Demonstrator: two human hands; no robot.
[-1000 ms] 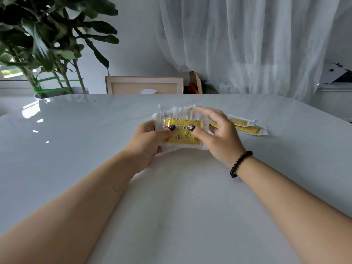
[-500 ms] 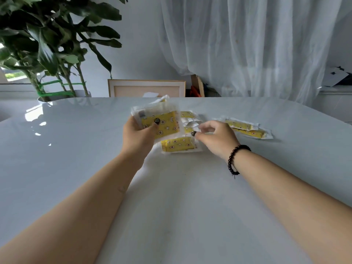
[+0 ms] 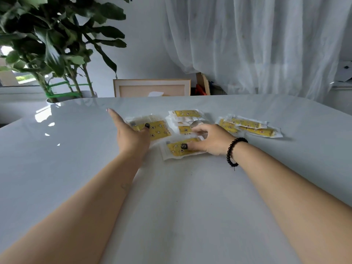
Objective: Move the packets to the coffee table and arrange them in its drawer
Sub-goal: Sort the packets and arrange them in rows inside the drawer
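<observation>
- I have my left hand [image 3: 131, 137] out over the white table [image 3: 190, 206], fingers straight and together, thumb laid on the near edge of the left stack of packets [image 3: 152, 128]. It touches the stack; I see no curl round it.
- That left stack lies flat on the table, yellow print upward, just beside my left palm.
- My right hand [image 3: 211, 140] rests on the packets in the middle. Its thumb presses flat on the nearest packet [image 3: 177, 149], which lies alone at the front of the group.
- The fingers [image 3: 198, 130] of that hand bend down onto the middle pile [image 3: 185, 119] behind it. I cannot tell whether they pinch a packet or only touch it.
- A black bead bracelet [image 3: 233, 151] sits on my right wrist.
- Further right, apart from both hands, three more packets [image 3: 247, 125] overlap one another on the table.
- Behind the far edge of the table stand a leafy plant [image 3: 57, 44], a framed board [image 3: 152, 88] and a white sheer curtain [image 3: 257, 44].
</observation>
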